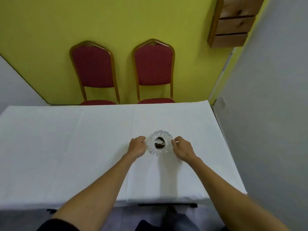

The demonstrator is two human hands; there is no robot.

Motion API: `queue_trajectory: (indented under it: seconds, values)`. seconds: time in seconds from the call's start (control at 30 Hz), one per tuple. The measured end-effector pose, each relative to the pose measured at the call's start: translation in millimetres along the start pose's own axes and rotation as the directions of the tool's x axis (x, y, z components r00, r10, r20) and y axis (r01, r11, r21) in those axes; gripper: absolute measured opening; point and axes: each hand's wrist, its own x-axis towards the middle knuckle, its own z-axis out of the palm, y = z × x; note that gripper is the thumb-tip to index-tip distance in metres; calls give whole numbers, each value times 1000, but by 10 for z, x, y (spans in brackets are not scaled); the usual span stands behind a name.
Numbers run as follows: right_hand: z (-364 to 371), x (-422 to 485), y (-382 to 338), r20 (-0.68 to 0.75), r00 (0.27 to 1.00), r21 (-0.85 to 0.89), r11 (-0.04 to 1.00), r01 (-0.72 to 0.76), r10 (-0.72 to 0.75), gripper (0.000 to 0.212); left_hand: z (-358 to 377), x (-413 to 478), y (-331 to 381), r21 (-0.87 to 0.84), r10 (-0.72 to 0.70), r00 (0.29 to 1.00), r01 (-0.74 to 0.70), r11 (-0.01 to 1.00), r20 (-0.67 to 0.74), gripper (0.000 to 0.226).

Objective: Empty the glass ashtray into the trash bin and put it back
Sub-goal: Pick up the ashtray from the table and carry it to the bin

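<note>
1. Nearest the camera, two bare forearms reach out over the near edge of the table [50,147], which is covered in a white cloth.
2. The left hand [137,146] and right hand [182,148] flank the ashtray [159,142] — fingers curled at its left and right rims, at or just beside the glass. Whether either has closed on it cannot be told; nothing is lifted.
3. The ashtray sits flat on the cloth, right of centre, with dark ash [160,143] in its well.
4. The step in hand looks like the pickup. Done well, both hands would clamp opposite rims evenly and raise it level — a tilt would likely spill ash on the white cloth.
5. Beyond the far edge stand two red chairs [155,67] against a yellow wall. No bin is in view.
</note>
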Motion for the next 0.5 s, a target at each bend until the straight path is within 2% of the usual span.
queue_trajectory:
  seconds: [0.13,0.27,0.4,0.5]
  values:
    - [67,125,9,-4,999,69,997,-42,43,48,138,83,106,-8,-39,999,38,999,-6,43]
    - [200,237,-17,-15,999,95,995,-30,31,46,257,224,142,63,-29,1000,30,998,-12,33]
    - [273,314,-19,2,997,90,992,-83,83,35,359,292,157,185,-16,997,29,982,-71,30]
    - [267,318,-46,14,995,116,988,-103,102,32,396,314,142,186,-15,998,27,982,-66,32]
